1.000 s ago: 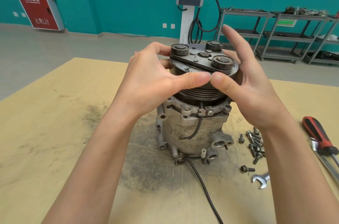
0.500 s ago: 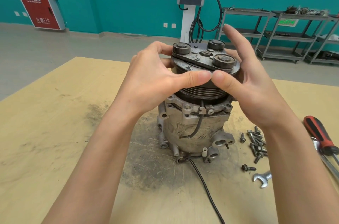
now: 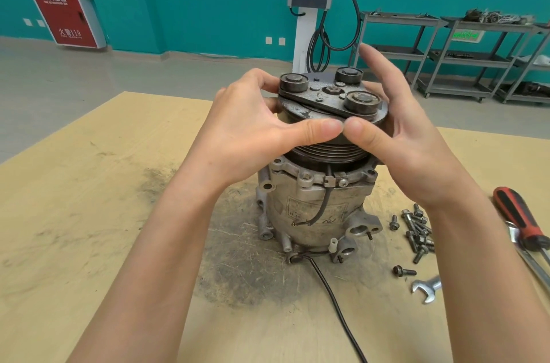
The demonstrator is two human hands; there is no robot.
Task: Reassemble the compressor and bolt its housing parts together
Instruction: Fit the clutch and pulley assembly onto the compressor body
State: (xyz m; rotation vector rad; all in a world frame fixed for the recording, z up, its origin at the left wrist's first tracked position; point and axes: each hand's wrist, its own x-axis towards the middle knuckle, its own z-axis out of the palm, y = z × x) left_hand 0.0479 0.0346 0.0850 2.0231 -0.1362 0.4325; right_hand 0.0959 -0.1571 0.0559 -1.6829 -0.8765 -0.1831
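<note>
A grey metal compressor (image 3: 315,213) stands upright on the wooden table (image 3: 89,213), its dark grooved pulley and clutch plate (image 3: 330,94) on top. My left hand (image 3: 253,136) grips the pulley's left side, fingers curled over the rim. My right hand (image 3: 398,136) holds the right side, thumb on the front, fingers reaching up behind the plate. The two thumbs meet at the front of the pulley. A black wire (image 3: 336,297) runs from the compressor's base toward me.
Several loose bolts (image 3: 416,231) lie right of the compressor, one bolt (image 3: 403,271) apart from them. An open-end wrench (image 3: 425,288) and a red-and-black screwdriver (image 3: 518,219) lie at the right edge. Metal shelving (image 3: 446,59) and a white post (image 3: 306,35) stand beyond the table.
Both hands keep their hold on the pulley. The top plate has turned slightly. The view has shifted a little; the compressor stays in place.
</note>
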